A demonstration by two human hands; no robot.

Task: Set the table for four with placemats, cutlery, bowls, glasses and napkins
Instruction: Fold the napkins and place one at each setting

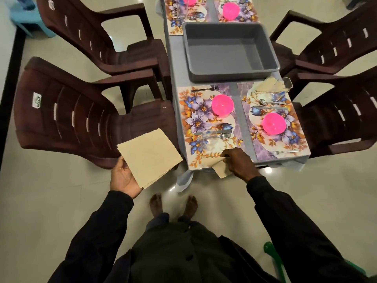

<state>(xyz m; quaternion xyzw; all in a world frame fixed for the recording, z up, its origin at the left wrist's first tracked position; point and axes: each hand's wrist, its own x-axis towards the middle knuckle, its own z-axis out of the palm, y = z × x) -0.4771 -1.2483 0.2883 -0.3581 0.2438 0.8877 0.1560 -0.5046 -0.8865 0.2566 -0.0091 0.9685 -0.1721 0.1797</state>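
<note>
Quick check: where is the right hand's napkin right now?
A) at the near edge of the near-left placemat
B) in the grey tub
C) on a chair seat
A: the right hand pinches a napkin lying on the near-left placemat's near edge.

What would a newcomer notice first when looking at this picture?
The bright pink bowls stand out, one on each floral placemat on the table. An empty grey tub sits in the table's middle. At the near edge the right hand pinches a single napkin, while the left hand holds a stack of beige napkins beside the table.
</note>
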